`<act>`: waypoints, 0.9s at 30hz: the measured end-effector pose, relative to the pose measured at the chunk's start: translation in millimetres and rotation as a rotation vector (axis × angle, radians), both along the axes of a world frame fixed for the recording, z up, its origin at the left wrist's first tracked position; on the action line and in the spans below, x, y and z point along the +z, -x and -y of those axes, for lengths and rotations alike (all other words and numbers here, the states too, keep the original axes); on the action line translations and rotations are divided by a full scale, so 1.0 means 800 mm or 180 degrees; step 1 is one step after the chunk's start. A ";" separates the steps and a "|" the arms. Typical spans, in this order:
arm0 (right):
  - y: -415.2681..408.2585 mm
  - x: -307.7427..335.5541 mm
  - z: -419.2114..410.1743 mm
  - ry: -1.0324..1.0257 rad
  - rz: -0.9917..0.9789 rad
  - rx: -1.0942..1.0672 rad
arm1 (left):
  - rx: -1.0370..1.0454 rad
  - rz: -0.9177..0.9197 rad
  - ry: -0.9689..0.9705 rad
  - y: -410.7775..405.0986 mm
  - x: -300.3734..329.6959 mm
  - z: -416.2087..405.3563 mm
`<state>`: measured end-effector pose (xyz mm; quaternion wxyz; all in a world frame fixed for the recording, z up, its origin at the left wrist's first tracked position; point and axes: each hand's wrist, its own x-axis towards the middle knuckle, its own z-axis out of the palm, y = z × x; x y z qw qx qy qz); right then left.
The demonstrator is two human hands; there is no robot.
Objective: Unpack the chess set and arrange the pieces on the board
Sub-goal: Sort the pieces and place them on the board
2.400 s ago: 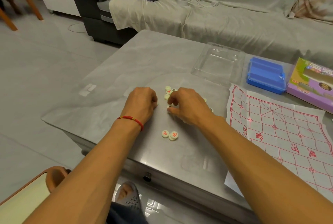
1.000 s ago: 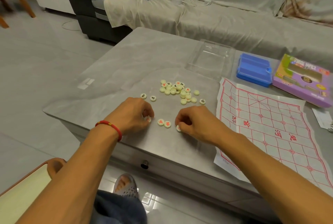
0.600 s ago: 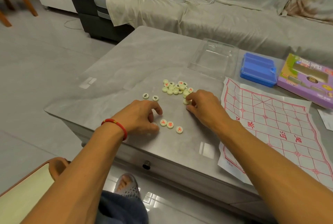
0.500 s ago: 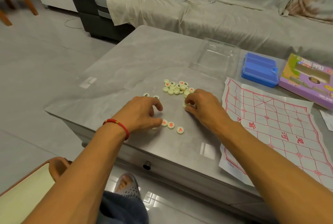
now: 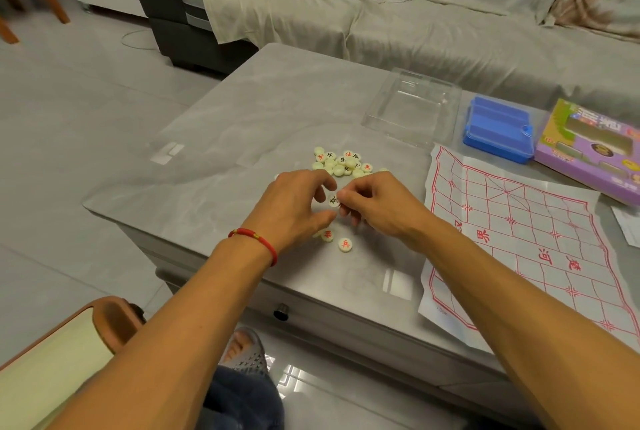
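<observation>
A cream piece with a black character [image 5: 334,201] was pinched between the thumb and forefinger of the right hand [image 5: 381,209], lifted a little above the grey surface [image 5: 242,124]. The left hand [image 5: 294,208] was held just beside it, fingers curled loosely around the same spot; whether that grip was touching the piece could not be told, and nothing was seen to be grasped in it. A red cord bracelet [image 5: 254,239] was worn on the left wrist.

A heap of cream pieces [image 5: 341,163], some marked red and some black, lay just beyond both hands. Two red-marked pieces [image 5: 345,244] lay on the surface just below the hands, one partly hidden under the left thumb.

The paper board [image 5: 519,239], printed with a red grid, was spread flat to the right of the hands, with no piece seen on it. A clear plastic lid [image 5: 412,107] was seen farther back, nothing visible inside it. The blue tray [image 5: 497,128] lay beside it, its ridged compartments showing no pieces. The purple box [image 5: 592,149] was set touching the tray's right side.
</observation>
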<state>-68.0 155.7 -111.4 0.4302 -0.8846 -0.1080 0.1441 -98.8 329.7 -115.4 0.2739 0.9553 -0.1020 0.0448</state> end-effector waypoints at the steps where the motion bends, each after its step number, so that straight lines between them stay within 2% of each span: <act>1: 0.001 0.001 0.000 -0.0033 -0.0025 0.0028 | -0.0006 0.0051 -0.0023 0.000 0.000 0.003; 5: -0.004 0.000 0.001 0.0047 0.0030 0.0071 | 0.0067 0.0149 -0.0276 -0.006 0.000 0.002; 8: -0.022 -0.005 0.013 0.0610 0.0818 -0.0476 | 0.0432 -0.0013 -0.0471 -0.017 -0.007 -0.021; 10: -0.033 -0.004 0.026 0.0879 0.1093 -0.0764 | 0.0693 -0.0082 -0.0597 -0.021 -0.015 -0.037; 15: -0.047 -0.006 0.049 0.1791 0.0840 -0.0625 | 0.0884 -0.0107 -0.0483 -0.033 -0.027 -0.045; 20: -0.042 -0.008 0.055 0.2591 0.1178 -0.0387 | 0.0984 0.0033 -0.0294 -0.042 -0.032 -0.041; 27: -0.040 -0.018 0.055 0.2476 0.1229 -0.0501 | 0.0901 0.0257 -0.0248 -0.033 -0.029 -0.041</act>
